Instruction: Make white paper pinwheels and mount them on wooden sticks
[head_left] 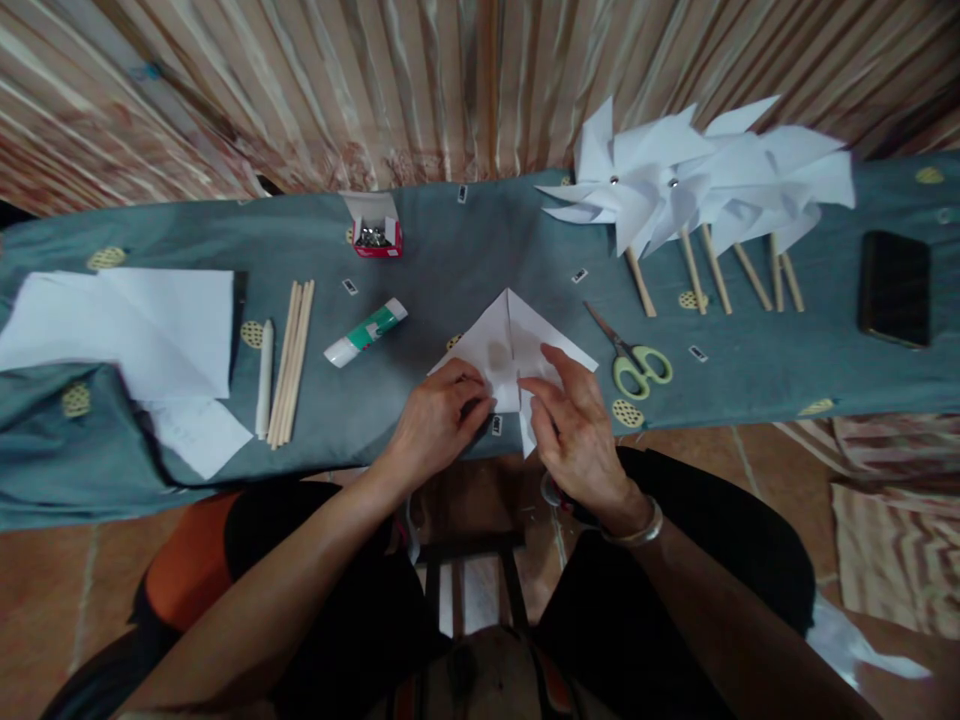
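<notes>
Left hand (435, 420) has its bent fingers at the lower left edge of the white paper (476, 345), though I cannot tell if they pinch it, while the right hand (581, 440) keeps thumb and fingers apart over the right part, near the slit. This paper lies on the cloth-covered worktop (465, 250) between the green-white glue stick (367, 333) and the scissors (624, 352). Small dark labels (350, 287) on the cloth carry pale letters, too small to read
</notes>
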